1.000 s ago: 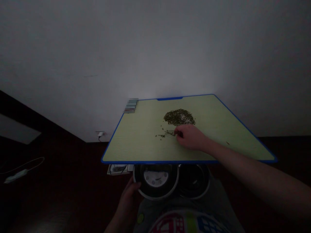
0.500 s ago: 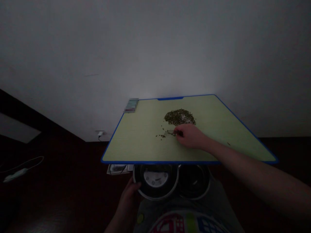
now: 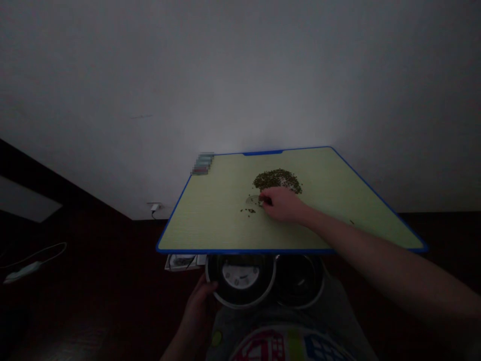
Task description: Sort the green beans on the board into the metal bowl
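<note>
My right hand (image 3: 281, 203) is closed, with the fingers curled low over the pale yellow board. From its fingertips juts a small, clear, curved piece (image 3: 253, 199); its exact kind is too faint to tell. Just beyond the hand spreads a pile of small brown-green grains (image 3: 276, 178), partly covered by it. Several loose grains (image 3: 248, 211) lie to the near left. Below the board's front edge, my left hand (image 3: 201, 296) grips the left rim of a round metal bowl (image 3: 240, 305), its thumb over the edge. Inside that bowl a pale round shape shows.
The blue-edged board (image 3: 210, 225) stands against the wall. A second dark bowl (image 3: 321, 293) sits right of the first, at my lap. Under the board's front left is a white box (image 3: 184, 261). A power strip (image 3: 24, 271) lies on the floor; a plug (image 3: 155, 207) is in the wall.
My right hand has moved left and slightly away from me with the clear piece, nearer the pile. My left hand stays on the bowl's rim.
</note>
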`<control>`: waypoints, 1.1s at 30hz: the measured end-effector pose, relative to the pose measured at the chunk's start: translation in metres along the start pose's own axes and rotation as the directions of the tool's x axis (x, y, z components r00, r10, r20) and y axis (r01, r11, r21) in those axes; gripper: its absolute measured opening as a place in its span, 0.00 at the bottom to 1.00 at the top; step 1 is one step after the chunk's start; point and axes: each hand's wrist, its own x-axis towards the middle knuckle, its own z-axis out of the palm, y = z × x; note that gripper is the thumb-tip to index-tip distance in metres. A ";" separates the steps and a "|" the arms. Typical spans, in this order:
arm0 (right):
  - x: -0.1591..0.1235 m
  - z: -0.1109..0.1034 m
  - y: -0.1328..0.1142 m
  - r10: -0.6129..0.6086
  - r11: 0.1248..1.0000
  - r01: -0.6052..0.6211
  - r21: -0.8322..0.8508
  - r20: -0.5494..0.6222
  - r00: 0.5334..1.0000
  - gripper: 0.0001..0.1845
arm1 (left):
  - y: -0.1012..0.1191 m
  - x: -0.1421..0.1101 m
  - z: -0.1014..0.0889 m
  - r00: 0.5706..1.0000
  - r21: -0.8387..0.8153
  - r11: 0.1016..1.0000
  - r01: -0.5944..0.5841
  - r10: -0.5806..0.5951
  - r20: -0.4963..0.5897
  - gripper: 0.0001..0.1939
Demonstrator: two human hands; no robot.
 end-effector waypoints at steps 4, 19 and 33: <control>0.009 0.005 -0.009 -0.086 0.996 0.085 0.022 0.030 0.996 0.13 | 0.000 -0.001 0.000 1.000 -0.010 1.000 0.010 -0.009 0.024 0.37; -0.002 0.012 -0.035 -0.216 0.974 0.199 0.109 0.178 0.960 0.15 | 0.000 0.003 -0.003 0.999 -0.010 0.999 0.039 -0.039 -0.016 0.35; -0.026 0.016 -0.055 -0.203 0.960 0.154 0.233 0.200 0.959 0.13 | -0.001 0.004 0.000 0.999 -0.007 1.000 0.026 -0.026 0.028 0.35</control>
